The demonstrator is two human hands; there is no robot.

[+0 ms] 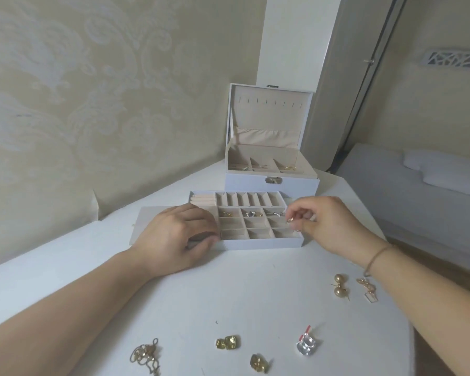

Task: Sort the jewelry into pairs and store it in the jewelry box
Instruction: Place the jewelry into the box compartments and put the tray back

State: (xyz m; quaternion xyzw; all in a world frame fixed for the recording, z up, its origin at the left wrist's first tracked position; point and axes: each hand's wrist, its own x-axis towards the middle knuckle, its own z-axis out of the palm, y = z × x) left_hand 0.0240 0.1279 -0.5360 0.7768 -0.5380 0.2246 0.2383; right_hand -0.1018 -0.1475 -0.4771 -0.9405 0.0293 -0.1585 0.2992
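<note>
Two hands; two ball earrings

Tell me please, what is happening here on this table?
A person is sorting jewelry into a removable tray that lies in front of the open jewelry box. The right hand pinches small gold earrings over the tray's right edge, while the left hand rests on its left side. Three tray compartments already hold pieces. Gold ball earrings, square gold earrings and clear earrings still wait on the table.

Damask wallpaper, white table, bed at rt.
</note>
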